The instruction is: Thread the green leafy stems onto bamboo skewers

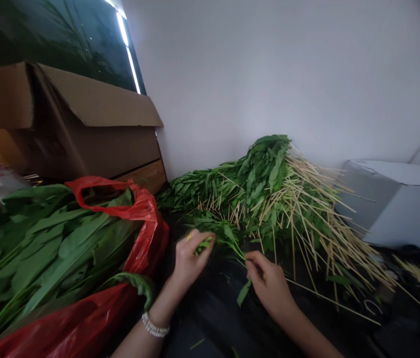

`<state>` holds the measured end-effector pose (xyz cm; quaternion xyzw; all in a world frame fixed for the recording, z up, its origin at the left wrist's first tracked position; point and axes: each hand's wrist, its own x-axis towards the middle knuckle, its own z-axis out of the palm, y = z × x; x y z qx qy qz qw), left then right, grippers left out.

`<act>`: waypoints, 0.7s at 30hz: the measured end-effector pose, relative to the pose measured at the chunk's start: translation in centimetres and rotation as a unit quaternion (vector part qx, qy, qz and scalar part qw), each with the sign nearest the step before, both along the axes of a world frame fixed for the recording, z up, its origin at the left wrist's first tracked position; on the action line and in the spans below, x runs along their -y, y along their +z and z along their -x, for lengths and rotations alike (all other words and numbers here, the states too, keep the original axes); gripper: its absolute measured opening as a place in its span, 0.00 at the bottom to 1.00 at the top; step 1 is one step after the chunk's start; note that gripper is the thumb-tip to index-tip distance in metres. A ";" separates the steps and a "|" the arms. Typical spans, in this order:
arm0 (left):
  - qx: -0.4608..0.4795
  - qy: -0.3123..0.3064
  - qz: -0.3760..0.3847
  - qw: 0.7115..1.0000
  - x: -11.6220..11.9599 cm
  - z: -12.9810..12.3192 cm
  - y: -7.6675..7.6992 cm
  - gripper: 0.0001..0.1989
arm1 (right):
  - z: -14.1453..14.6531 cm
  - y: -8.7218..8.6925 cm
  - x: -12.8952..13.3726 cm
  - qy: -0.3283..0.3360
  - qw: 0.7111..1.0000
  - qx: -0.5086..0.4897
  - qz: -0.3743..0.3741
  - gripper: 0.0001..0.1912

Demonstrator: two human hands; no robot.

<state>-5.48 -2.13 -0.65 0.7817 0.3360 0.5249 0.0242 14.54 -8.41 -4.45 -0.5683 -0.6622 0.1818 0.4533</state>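
My left hand (192, 256), with a bead bracelet (154, 325) at the wrist and a ring on a finger, is closed on a bit of green leaf (204, 245). To its right, my right hand (268, 279) pinches the thin stems of a leafy green sprig (230, 234), whose leaves point up and left. A single leaf (244, 293) hangs beside my right fingertips. Just beyond both hands lies a heap of green leaves (265, 159) with many pale thin sticks (317, 214) pointing out to the right.
On the left, a red plastic bag (146, 219) holds large green leaves (56, 248). A cardboard box (101, 144) with raised flaps stands behind it. A white box (399, 204) is at the right against the pale wall (250, 74). Black sheeting (202, 318) covers the surface below my hands.
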 end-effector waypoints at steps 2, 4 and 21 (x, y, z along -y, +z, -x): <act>-0.095 -0.040 -0.007 0.995 0.3 -0.3 -0.3 0.09 | 0.1 0.0 0.0 0.001 1.000 0.000 -0.005 0.10; -0.188 -0.055 0.010 0.981 0.4 -0.6 -0.6 0.13 | 0.2 0.0 0.1 0.006 1.000 0.002 -0.008 0.10; -0.160 -0.058 0.143 0.975 0.3 -1.3 -0.4 0.08 | -0.6 1.1 0.0 0.043 0.996 -0.017 0.075 0.14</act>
